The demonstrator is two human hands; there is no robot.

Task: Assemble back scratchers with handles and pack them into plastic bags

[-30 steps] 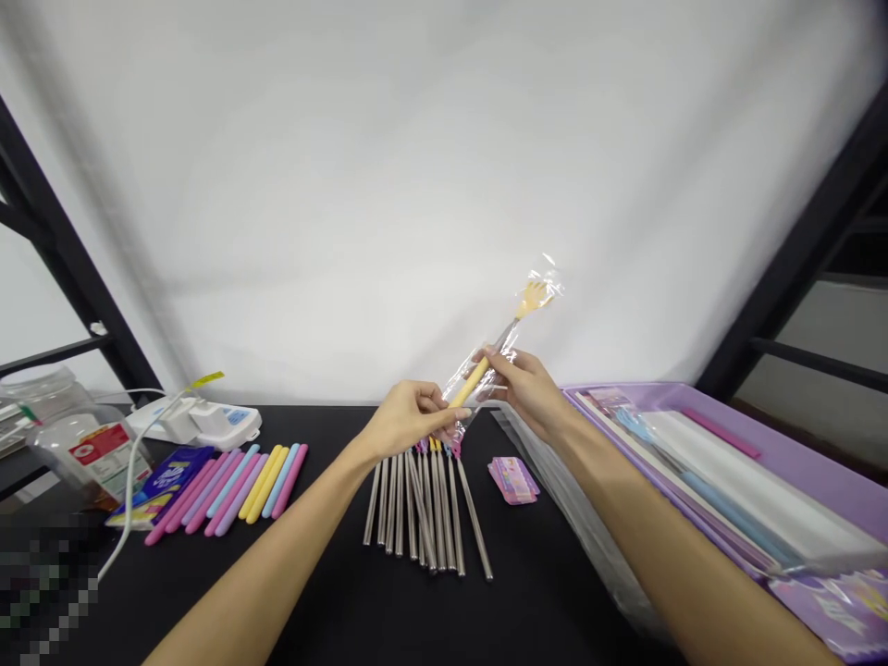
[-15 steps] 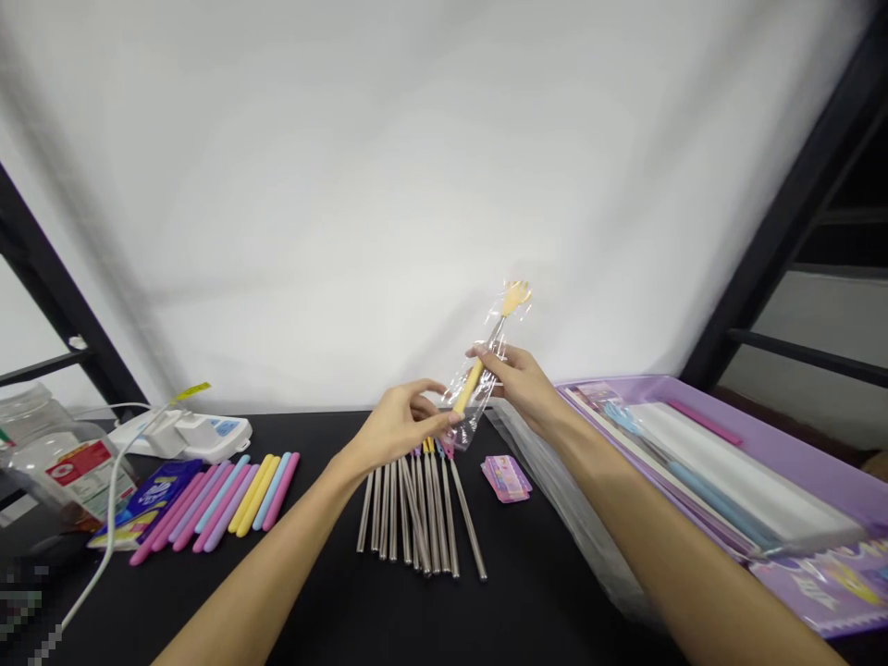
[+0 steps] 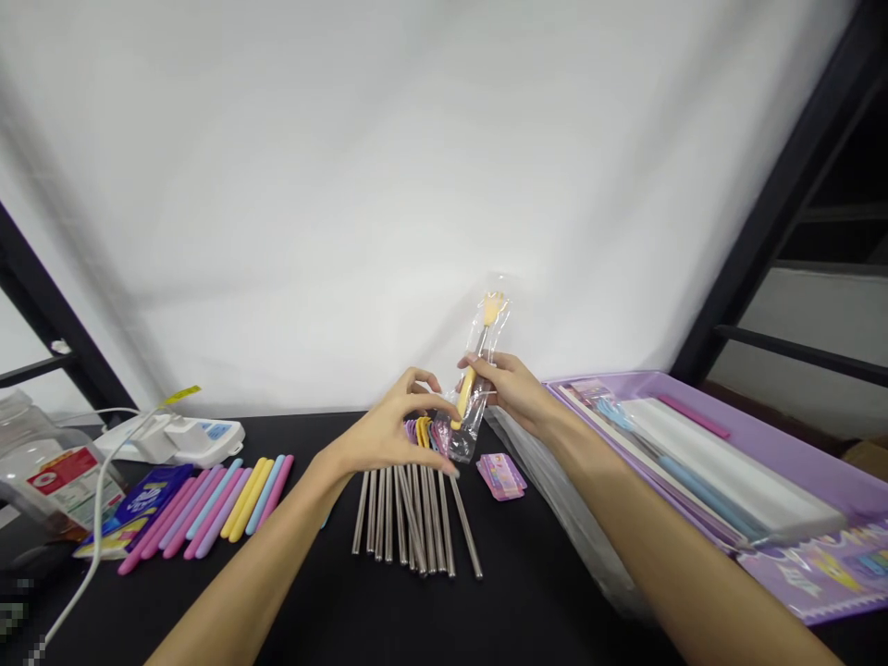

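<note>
Holding: my right hand (image 3: 520, 393) pinches the yellow tool (image 3: 493, 309) through its clear sleeve (image 3: 472, 442), head up and tilted, above the black table (image 3: 527, 592).
Left hand (image 3: 388, 425): wide, thumb apart from fingers, beside the sleeve's lower end; I cannot tell whether it touches.
Slippery sleeve: I judge the tool could slide down inside it if my right pinch slackens, with nothing firm beneath.
Rods below: a low left thumb could knock the metal rods (image 3: 467, 527) out of line.
Rod count: about eleven; their bunched heads hide the exact number.
Loose sticks (image 3: 252, 499): about eleven, two yellow, two blue, the others pink and purple.
Cards (image 3: 502, 475): one small pile, overlapping too much for me to count.
Purple tray (image 3: 783, 442): one, right side, holding one blue-handled tool (image 3: 708, 495).
Jar (image 3: 62, 481) and power strip (image 3: 215, 442): one each.
</note>
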